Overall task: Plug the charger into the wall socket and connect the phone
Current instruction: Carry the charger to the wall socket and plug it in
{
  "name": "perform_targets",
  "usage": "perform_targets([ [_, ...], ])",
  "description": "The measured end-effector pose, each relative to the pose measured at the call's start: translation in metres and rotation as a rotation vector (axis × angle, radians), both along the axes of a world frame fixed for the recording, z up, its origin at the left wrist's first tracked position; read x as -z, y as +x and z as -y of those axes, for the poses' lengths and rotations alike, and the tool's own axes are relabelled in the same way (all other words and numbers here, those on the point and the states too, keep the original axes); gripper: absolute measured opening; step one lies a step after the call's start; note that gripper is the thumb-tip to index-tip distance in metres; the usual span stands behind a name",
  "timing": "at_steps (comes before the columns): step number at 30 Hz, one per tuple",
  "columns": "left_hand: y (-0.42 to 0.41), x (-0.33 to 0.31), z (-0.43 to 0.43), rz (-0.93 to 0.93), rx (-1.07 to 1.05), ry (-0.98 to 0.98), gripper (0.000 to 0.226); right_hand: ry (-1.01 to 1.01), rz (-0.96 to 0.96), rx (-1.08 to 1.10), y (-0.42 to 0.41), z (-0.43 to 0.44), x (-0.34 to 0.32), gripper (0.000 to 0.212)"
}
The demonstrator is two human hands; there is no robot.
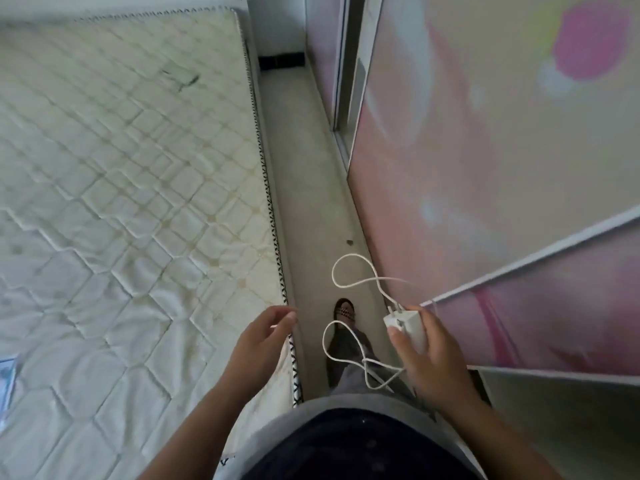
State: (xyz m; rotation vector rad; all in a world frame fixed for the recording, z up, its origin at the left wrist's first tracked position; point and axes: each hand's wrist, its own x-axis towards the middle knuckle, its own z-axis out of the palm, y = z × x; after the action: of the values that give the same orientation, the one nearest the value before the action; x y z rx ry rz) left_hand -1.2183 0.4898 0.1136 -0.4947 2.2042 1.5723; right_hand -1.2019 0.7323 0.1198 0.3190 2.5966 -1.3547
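My right hand (pixel 427 355) grips a white charger block (pixel 407 325) with its prongs pointing up and away from me. Its white cable (pixel 349 278) hangs in loose loops below and ahead of the hand, over the floor and my foot. My left hand (pixel 263 332) hovers over the mattress edge with the fingers curled and apart, holding nothing. No phone and no wall socket show in this view.
A bare quilted mattress (pixel 121 185) fills the left side. A narrow strip of floor (pixel 304 174) runs ahead between the mattress and pink patterned sliding wardrobe doors (pixel 485 168) on the right. My sandalled foot (pixel 344 317) stands on the floor strip.
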Motion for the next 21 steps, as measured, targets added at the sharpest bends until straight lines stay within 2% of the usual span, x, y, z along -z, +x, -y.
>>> perform_targets([
  [8,-0.181,-0.024,-0.001,0.008,-0.19,0.032,0.022,-0.046,-0.082,-0.127,-0.227,-0.003,-0.024,0.028],
  [14,-0.277,-0.029,0.005,0.005,-0.259,0.001,0.019,-0.07,-0.069,-0.212,-0.337,0.009,-0.019,0.021],
  [21,-0.392,-0.014,0.031,0.034,-0.292,0.01,0.019,-0.058,-0.04,-0.182,-0.467,0.036,0.003,0.015],
])
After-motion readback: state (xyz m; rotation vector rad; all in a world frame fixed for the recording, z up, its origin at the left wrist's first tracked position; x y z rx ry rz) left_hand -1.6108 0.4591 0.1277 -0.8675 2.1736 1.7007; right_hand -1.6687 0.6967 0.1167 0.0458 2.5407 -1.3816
